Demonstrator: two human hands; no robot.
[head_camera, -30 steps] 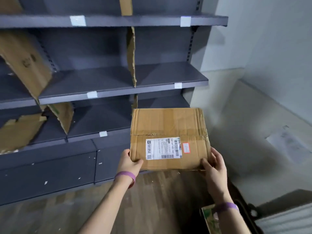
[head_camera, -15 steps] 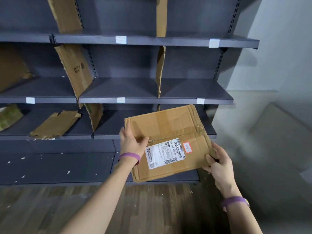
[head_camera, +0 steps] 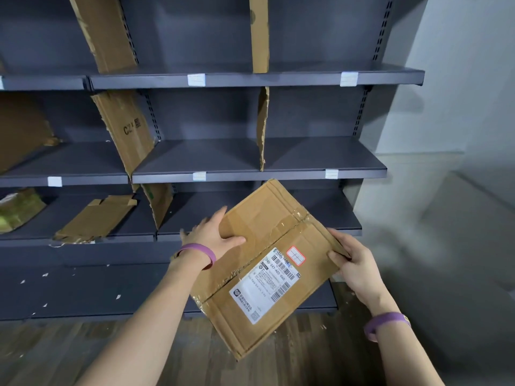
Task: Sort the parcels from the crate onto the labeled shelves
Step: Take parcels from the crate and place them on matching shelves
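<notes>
I hold a flat brown cardboard parcel (head_camera: 259, 238) in front of the dark grey shelving (head_camera: 259, 175), tilted with its right end up. A white shipping label with barcodes and a small red-framed sticker sit on its face. My left hand (head_camera: 214, 235) grips the parcel's upper left edge, thumb on top. My right hand (head_camera: 352, 263) pinches its right corner. Small white labels (head_camera: 199, 176) mark the shelf edges.
Cardboard dividers (head_camera: 262, 129) stand between shelf bays. A flattened cardboard piece (head_camera: 94, 218) lies on the lowest shelf at left, with a greenish parcel (head_camera: 16, 210) at the far left. A wood floor lies below and a pale wall at right.
The parcel has turned further, its right end higher and label more slanted. It has come closer and lower in view. My left hand has slid up along its left edge.
</notes>
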